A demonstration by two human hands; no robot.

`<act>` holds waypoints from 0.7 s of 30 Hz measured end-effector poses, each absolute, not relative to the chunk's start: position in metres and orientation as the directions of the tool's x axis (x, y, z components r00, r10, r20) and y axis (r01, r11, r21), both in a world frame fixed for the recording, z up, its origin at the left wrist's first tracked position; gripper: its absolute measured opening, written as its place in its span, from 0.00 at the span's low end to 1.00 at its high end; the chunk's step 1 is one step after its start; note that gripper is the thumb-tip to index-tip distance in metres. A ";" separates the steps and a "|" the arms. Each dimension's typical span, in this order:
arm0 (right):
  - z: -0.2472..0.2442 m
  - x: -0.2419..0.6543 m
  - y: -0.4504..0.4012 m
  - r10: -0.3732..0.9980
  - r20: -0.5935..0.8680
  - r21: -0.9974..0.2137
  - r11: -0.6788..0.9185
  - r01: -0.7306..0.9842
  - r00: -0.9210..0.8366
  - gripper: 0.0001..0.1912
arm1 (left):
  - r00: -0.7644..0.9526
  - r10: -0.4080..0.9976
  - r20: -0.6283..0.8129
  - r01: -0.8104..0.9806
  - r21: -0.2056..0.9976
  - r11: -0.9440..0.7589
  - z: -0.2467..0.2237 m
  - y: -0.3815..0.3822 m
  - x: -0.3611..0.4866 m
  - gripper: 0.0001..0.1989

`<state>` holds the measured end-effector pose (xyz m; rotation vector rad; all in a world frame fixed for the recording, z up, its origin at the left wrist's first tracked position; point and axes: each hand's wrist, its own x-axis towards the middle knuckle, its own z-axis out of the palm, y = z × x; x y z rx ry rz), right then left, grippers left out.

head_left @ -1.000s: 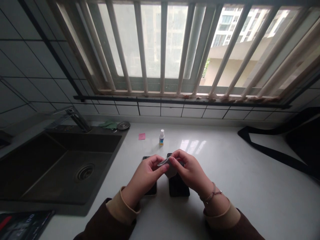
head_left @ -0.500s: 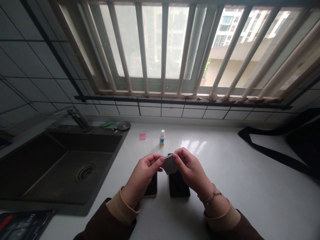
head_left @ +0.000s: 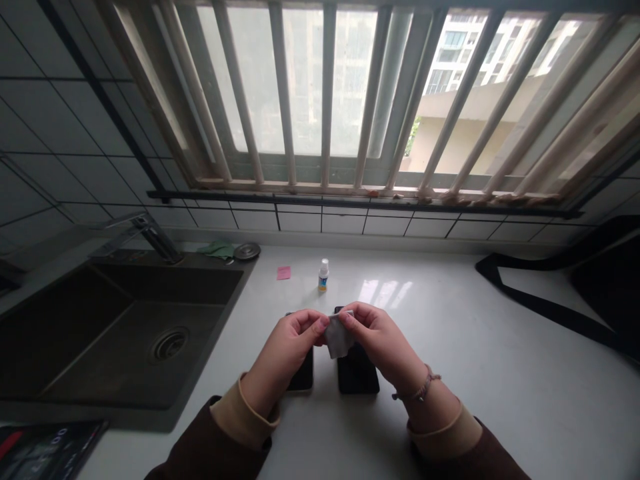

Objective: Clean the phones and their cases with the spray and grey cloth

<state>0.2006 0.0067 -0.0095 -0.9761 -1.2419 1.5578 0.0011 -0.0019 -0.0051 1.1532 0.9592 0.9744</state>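
Observation:
A small grey cloth [head_left: 340, 339] hangs between my two hands, above the white counter. My left hand [head_left: 291, 347] pinches its upper left edge between thumb and fingers. The upper right part of the cloth is pinched by my right hand [head_left: 383, 340], close to the left fingertips. Below the hands lie two dark phones: one [head_left: 303, 375] is partly covered by my left hand, the other [head_left: 358, 375] lies beneath the cloth and my right hand. Beyond them stands a small white bottle [head_left: 323, 276] with a blue and yellow label.
A pink paper square [head_left: 283, 273] lies left of the bottle. At the left are a dark sink [head_left: 120, 333], a faucet [head_left: 157, 240], a green cloth [head_left: 217, 249] and a round metal strainer [head_left: 247, 251]. A black strap [head_left: 545, 303] lies at the right. Window bars rise behind.
The cloth hangs lower and flatter between my hands. My right hand's fingers have shifted slightly along its top edge, leaving a corner showing above them. My left hand has barely moved.

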 end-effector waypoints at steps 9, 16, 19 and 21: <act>-0.007 0.202 0.008 0.975 -0.064 -0.984 -0.097 -0.148 -0.214 0.24 | 0.374 0.921 -0.111 -0.093 0.983 0.156 -0.008 -0.002 0.003 0.20; -0.013 0.202 0.009 0.975 -0.094 -0.974 -0.132 -0.184 -0.201 0.23 | 0.347 0.930 -0.122 -0.045 0.988 0.146 -0.004 -0.003 0.003 0.16; -0.014 0.202 0.009 0.980 -0.096 -0.970 -0.131 -0.203 -0.172 0.23 | 0.302 0.941 -0.151 -0.085 0.979 0.185 -0.003 -0.004 0.004 0.17; -0.012 0.203 0.010 0.984 -0.086 -0.971 -0.117 -0.207 -0.154 0.23 | 0.317 0.932 -0.175 -0.095 0.972 0.214 -0.004 -0.005 0.004 0.18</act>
